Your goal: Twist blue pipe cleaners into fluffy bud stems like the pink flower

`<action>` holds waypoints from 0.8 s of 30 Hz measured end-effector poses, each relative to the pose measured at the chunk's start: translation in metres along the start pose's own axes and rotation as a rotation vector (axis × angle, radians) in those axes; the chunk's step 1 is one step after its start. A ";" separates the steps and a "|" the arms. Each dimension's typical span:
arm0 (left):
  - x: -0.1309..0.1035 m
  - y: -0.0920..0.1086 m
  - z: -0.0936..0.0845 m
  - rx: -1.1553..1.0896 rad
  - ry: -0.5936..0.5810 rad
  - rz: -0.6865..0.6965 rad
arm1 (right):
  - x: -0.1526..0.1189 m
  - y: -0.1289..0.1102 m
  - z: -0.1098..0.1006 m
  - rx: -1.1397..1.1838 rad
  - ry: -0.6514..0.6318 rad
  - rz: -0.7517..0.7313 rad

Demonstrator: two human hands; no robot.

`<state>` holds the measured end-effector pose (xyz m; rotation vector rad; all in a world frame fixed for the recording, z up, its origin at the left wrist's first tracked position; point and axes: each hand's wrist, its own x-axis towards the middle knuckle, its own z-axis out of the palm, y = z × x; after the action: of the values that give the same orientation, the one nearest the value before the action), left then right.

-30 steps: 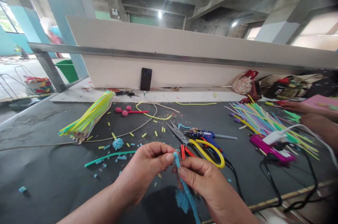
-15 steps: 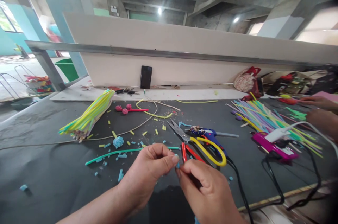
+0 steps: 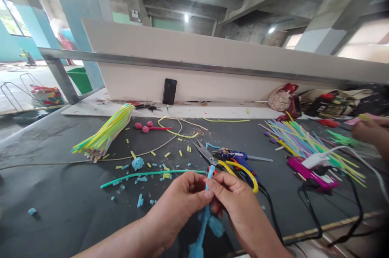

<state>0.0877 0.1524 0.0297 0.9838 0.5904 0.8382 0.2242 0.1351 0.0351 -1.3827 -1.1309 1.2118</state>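
Note:
Between the fingertips of my left hand (image 3: pixel 182 198) and my right hand (image 3: pixel 238 197) is a blue fuzzy pipe-cleaner stem (image 3: pixel 205 223). Its top end sticks up above the fingers, and blue tufts (image 3: pixel 216 227) hang below. Both hands are closed on it, with part hidden behind the fingers. Just beyond lie scissors with yellow handles (image 3: pixel 254 185) and a blue glue gun (image 3: pixel 241 155). Red handles show only in part behind my right hand. A green pipe cleaner (image 3: pixel 130 178) runs left from my hands, near a fuzzy blue ball (image 3: pixel 137 163) and scattered blue and yellow clippings.
A yellow-green pipe-cleaner bundle (image 3: pixel 105 130) lies left; a multicoloured pile (image 3: pixel 304 136) lies right, beside a magenta power strip (image 3: pixel 313 175) with cords. A phone (image 3: pixel 169 91) leans on the back board. A co-worker's hand (image 3: pixel 369 130) is at far right.
The blue stem has come up into view between my fingers, its tufts now showing below. My hands have shifted slightly and sit closer together. The co-worker's hand has moved.

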 end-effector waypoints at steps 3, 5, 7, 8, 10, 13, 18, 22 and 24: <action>0.001 0.006 -0.006 0.072 0.048 -0.028 | 0.000 -0.005 -0.006 -0.016 -0.083 0.046; 0.001 0.011 -0.010 0.130 0.094 -0.059 | 0.001 -0.010 -0.012 0.007 -0.069 0.037; 0.001 0.014 -0.014 0.155 0.086 -0.085 | 0.002 -0.015 -0.017 0.026 -0.028 -0.010; 0.001 0.015 -0.015 0.152 0.058 -0.096 | 0.003 -0.016 -0.019 0.023 -0.029 -0.026; 0.001 0.016 -0.017 0.140 0.010 -0.099 | 0.004 -0.018 -0.021 -0.018 -0.064 -0.039; 0.000 0.016 -0.018 0.140 -0.039 -0.123 | 0.005 -0.018 -0.022 -0.156 -0.098 -0.049; -0.002 0.020 -0.020 0.215 -0.090 -0.208 | 0.003 -0.010 -0.018 -0.197 -0.104 -0.099; -0.002 0.022 -0.023 0.312 -0.119 -0.174 | 0.001 0.001 -0.010 0.009 -0.129 -0.032; 0.001 0.023 -0.028 0.353 -0.143 -0.191 | 0.001 0.004 -0.008 0.022 -0.116 -0.008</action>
<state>0.0587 0.1734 0.0379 1.2739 0.7111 0.4971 0.2323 0.1351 0.0320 -1.3040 -1.1981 1.3088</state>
